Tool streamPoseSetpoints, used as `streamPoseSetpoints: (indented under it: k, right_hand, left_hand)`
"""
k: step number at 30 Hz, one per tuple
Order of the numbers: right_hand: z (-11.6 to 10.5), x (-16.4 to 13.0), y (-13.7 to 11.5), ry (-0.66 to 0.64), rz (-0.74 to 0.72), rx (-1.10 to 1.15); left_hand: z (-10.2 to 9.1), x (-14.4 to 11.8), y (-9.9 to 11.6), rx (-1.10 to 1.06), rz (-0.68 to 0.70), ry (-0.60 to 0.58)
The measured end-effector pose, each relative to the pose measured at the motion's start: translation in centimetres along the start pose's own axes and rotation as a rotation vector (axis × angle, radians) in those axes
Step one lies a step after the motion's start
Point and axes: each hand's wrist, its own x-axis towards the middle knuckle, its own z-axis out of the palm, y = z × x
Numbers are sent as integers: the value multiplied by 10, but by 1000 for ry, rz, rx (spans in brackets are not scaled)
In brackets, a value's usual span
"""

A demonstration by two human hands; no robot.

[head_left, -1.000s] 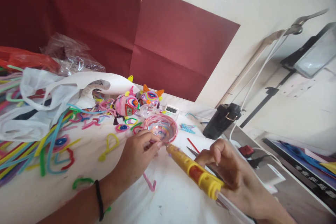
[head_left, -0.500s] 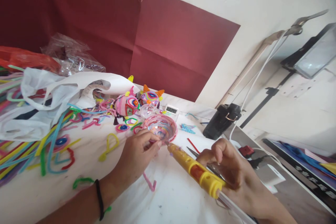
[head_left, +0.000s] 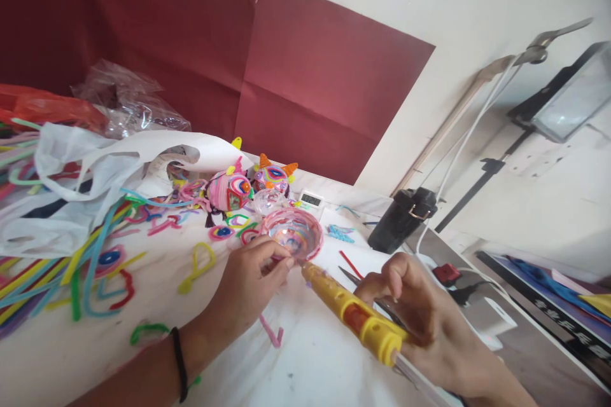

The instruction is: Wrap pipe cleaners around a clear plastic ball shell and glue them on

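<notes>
My left hand (head_left: 255, 280) is closed in a pinch at the near rim of a round bowl (head_left: 310, 226) of coiled pink and multicoloured pipe cleaners. A pink pipe cleaner (head_left: 270, 332) runs out below this hand, its end bent; the pinched part is hidden by my fingers. My right hand (head_left: 420, 311) is wrapped round a yellow hot glue gun (head_left: 329, 292) with a clear glue stick (head_left: 420, 378) in its back end. The nozzle points at my left fingertips, close to the rim. Scissors (head_left: 351, 275) show partly behind the glue gun; whether my right hand holds them I cannot tell.
Two decorated pipe-cleaner heads (head_left: 229, 191) stand behind the bowl, near a small digital clock (head_left: 311, 199). Bundled pipe cleaners (head_left: 42, 280) and white bags (head_left: 86, 159) lie at left. A black container (head_left: 401, 222) and a lamp (head_left: 568, 95) stand at right.
The glue gun's nozzle has shifted slightly left, nearer my left fingertips. My left hand stays at the rim, and the view has moved very little.
</notes>
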Motion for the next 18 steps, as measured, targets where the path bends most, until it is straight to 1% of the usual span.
streamPoseSetpoints:
  k: [6, 11, 18]
  right_hand:
    - [0, 0, 0, -19, 9, 29]
    - [1, 0, -2, 17, 1, 6]
    - [1, 0, -2, 16, -7, -12]
  left_hand:
    - [-1, 1, 1, 27, 37, 12]
    - [-2, 1, 3, 51, 43, 24]
    - [-3, 2, 3, 70, 50, 39]
